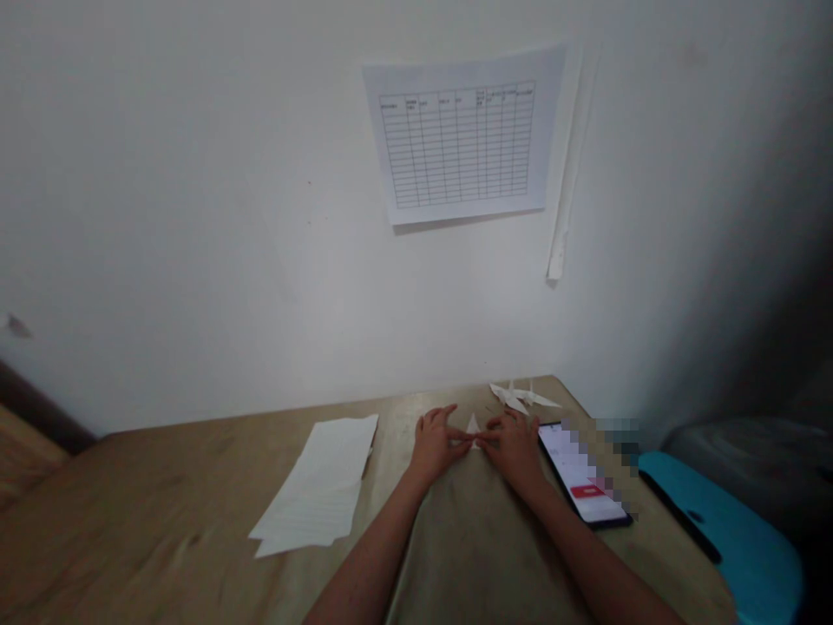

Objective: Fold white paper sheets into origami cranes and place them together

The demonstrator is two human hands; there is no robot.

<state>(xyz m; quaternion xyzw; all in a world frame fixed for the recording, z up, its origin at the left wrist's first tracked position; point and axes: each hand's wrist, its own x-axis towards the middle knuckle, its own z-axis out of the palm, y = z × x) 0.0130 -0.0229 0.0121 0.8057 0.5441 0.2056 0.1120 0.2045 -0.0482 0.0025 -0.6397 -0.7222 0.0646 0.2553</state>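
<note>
A small piece of white folded paper, pointed at its far end, lies between my two hands on the table. My left hand pinches its near left side with thumb and forefinger, the other fingers raised and bent. From the right, my right hand grips the same paper, thumb and fingertips closed close to those of the left. The fingers cover part of the folds. Just beyond the right hand sit folded paper cranes with pointed wings, partly overlapping.
White paper sheets lie stacked left of my hands. A phone with a lit screen rests beside my right forearm. The wooden table meets a white wall bearing a printed chart. A turquoise object stands off the right edge.
</note>
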